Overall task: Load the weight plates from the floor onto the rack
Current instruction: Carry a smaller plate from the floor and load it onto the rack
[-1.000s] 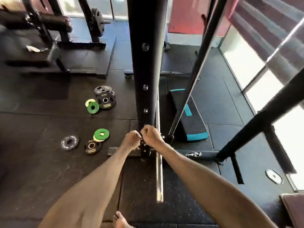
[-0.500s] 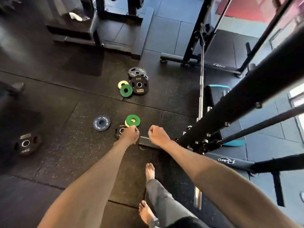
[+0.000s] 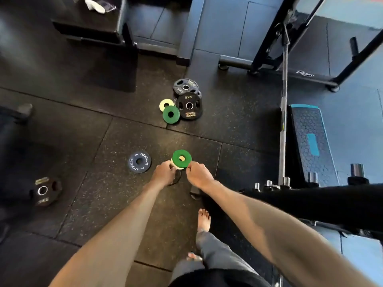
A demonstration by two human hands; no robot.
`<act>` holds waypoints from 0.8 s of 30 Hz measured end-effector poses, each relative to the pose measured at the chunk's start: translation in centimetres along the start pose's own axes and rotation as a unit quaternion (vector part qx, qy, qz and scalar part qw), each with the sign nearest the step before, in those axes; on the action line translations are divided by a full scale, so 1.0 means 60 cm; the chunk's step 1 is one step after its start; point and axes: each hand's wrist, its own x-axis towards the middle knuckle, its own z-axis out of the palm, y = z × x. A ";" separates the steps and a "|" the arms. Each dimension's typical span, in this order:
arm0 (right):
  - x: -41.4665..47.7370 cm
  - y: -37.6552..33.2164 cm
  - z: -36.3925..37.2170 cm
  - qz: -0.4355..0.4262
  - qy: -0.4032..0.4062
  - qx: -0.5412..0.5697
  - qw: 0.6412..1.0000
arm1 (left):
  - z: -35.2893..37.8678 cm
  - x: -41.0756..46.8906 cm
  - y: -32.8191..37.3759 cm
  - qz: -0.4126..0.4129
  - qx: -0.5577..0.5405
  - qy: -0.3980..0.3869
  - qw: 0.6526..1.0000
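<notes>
Both my hands reach down to the floor. My left hand point(image 3: 163, 172) and my right hand point(image 3: 199, 175) flank a small green plate point(image 3: 182, 159) that lies on a cream plate point(image 3: 175, 165). A black plate point(image 3: 176, 180) lies mostly hidden between and under the hands. Their fingers point down at these plates; whether they grip anything is hidden. A blue Rogue plate point(image 3: 139, 161) lies just left. Farther off lie two black 5 kg plates point(image 3: 189, 106), another green plate point(image 3: 171, 114) and another cream plate point(image 3: 166, 104). One more black plate point(image 3: 44, 190) sits far left.
The rack's black beam point(image 3: 331, 201) crosses at right, with steel pegs point(image 3: 357, 169) behind it. A barbell point(image 3: 284, 121) lies on the floor beside a black-and-teal step platform point(image 3: 308, 137). My bare foot point(image 3: 204, 220) stands below the hands. Benches stand at the back left.
My view swung from the rack upright down to the floor. Both hands left the rack's base and moved left and down to the green-topped plates.
</notes>
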 end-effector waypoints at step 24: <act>0.287 -0.078 0.232 0.244 0.110 0.169 0.948 | -0.054 0.388 -0.205 0.103 0.275 -0.168 0.941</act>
